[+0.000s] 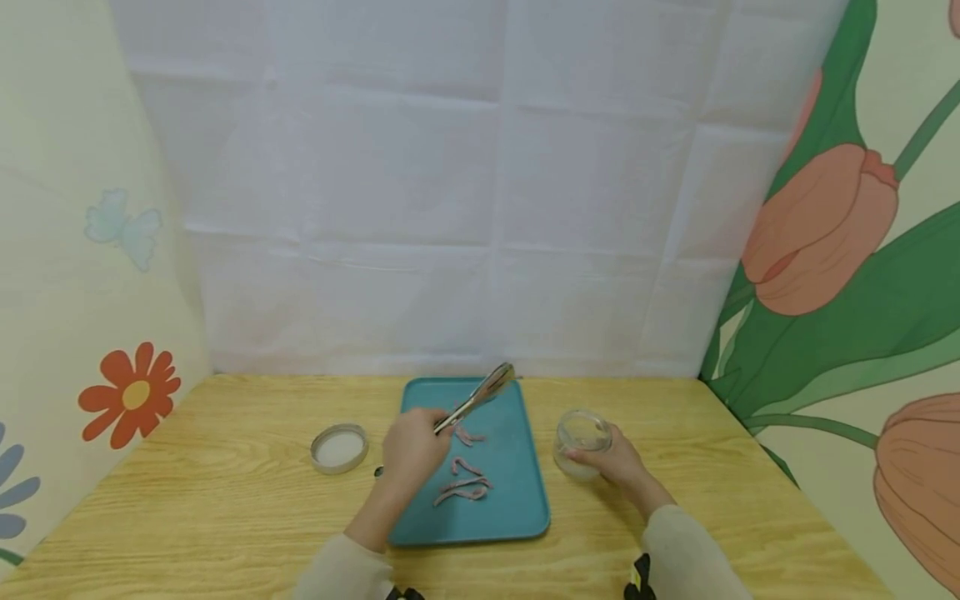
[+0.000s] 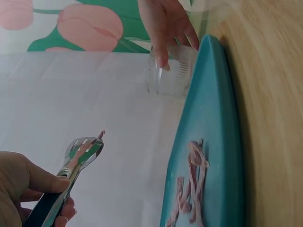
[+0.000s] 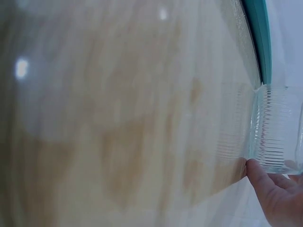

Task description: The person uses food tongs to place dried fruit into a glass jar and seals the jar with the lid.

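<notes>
My left hand (image 1: 414, 450) grips metal tongs (image 1: 489, 388) above a blue tray (image 1: 517, 500). In the left wrist view, a thin pinkish strip (image 2: 102, 134), like raw meat, sticks out past the slotted ends of the tongs. Several similar limp strips (image 1: 463, 487) lie on the tray, partly hidden in the head view by my left hand and the tongs. To the right of the tray, my right hand (image 1: 624, 467) holds a clear ribbed glass jar (image 3: 271, 130), thumb and fingers on opposite sides. The jar stands upright on the table with its mouth uncovered.
A round lid (image 1: 339, 448) with a pale inside lies left of the tray on the wooden table (image 1: 247, 492). Behind the table hangs a white creased sheet (image 1: 405, 208). Flower-patterned walls (image 1: 862, 333) close in both sides.
</notes>
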`<state>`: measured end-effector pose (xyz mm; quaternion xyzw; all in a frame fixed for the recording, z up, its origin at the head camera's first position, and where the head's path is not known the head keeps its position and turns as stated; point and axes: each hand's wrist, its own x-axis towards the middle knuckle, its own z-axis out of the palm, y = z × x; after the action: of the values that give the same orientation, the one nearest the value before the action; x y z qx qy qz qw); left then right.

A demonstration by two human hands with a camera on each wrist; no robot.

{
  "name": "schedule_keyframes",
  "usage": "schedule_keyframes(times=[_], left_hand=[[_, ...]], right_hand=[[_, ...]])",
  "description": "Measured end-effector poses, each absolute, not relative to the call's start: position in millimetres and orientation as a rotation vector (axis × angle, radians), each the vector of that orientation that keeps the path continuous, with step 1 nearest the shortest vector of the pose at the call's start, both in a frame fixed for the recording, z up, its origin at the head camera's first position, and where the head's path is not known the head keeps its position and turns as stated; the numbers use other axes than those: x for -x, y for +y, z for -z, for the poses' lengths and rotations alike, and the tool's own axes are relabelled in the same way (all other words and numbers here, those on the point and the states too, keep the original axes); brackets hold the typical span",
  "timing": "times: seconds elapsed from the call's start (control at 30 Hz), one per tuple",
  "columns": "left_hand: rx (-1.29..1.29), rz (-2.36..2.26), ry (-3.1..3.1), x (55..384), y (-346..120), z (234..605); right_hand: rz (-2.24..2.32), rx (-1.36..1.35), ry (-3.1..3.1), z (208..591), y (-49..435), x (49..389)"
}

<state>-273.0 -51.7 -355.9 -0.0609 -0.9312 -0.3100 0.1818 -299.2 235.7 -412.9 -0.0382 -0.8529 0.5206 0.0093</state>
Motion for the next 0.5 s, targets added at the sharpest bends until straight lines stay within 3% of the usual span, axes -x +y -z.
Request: schedule_keyframes(times=[0.5], left_hand=[[0.282,0.925,-2.606,268,-18,352]], right_hand=[[-1.643,0.13,-2.651,414,236,301]])
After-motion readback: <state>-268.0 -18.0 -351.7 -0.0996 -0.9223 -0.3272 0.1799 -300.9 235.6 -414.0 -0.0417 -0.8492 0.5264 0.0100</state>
